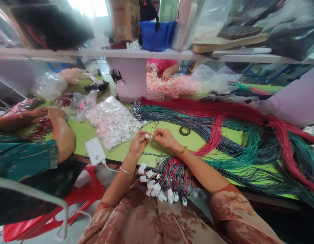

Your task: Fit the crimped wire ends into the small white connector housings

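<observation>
My left hand point(138, 143) and my right hand point(165, 138) meet over the green table point(88, 130), pinching a small white connector point(147, 136) and thin wires between their fingertips. A bundle of red, green and dark wires point(172, 173) with white connectors point(157, 188) on the ends hangs over the table edge onto my lap. A large sheaf of red, teal and dark wires point(238, 135) spreads across the table to my right.
A clear bag of white connectors point(112, 122) lies to the left, beside a white power bank point(95, 151) and a black tape roll point(184, 130). A person's arms point(59, 130) rest at left. Another person's hand point(166, 73) works on pink parts point(172, 86) across the table, below a shelf point(157, 54).
</observation>
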Action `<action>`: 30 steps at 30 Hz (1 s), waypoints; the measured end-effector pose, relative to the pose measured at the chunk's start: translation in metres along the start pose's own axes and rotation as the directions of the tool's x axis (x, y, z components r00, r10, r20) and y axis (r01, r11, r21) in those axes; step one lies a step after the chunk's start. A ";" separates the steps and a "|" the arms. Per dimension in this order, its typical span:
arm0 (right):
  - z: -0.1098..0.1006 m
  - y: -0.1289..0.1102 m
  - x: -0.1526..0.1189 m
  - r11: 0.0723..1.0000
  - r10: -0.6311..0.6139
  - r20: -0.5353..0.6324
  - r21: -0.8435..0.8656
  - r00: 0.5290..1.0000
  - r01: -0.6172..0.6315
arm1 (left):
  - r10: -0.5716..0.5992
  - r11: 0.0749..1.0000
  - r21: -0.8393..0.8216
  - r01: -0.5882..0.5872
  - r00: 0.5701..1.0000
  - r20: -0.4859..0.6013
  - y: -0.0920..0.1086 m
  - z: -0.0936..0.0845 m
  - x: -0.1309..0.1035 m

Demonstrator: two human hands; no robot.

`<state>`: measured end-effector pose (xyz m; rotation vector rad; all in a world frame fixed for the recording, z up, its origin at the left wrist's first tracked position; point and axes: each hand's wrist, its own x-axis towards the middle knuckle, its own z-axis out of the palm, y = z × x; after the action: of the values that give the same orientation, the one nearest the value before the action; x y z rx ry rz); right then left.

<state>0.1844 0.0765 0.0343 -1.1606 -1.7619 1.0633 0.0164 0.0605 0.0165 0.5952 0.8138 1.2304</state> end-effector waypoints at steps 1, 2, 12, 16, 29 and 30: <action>0.000 0.000 -0.001 1.000 0.000 -0.006 -0.018 1.000 0.000 | 0.003 1.000 -0.001 -0.003 1.000 0.007 0.000 0.000 0.000; 0.000 0.000 -0.001 0.999 -0.003 -0.009 -0.035 1.000 0.003 | 0.007 1.000 0.000 -0.007 1.000 0.011 0.000 0.001 0.000; 0.006 0.005 -0.001 0.984 -0.069 -0.012 -0.163 0.998 0.067 | 0.100 0.987 0.125 -0.100 0.995 0.006 -0.010 0.006 -0.003; 0.006 0.008 -0.003 0.967 -0.118 0.000 -0.229 0.993 0.115 | 0.106 0.989 0.113 -0.098 0.992 -0.068 -0.018 0.008 -0.002; -0.008 0.012 0.004 0.967 -0.082 -0.016 -0.245 0.997 0.075 | 0.078 0.979 0.194 -0.056 0.991 -0.105 -0.011 0.000 -0.004; -0.016 0.015 0.009 0.970 -0.049 -0.075 -0.240 0.996 0.030 | 0.068 0.978 0.205 -0.045 0.992 -0.109 -0.008 -0.002 -0.003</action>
<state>0.2005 0.0927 0.0273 -1.2886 -1.8785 0.7846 0.0189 0.0552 0.0094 0.7209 1.0342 1.2512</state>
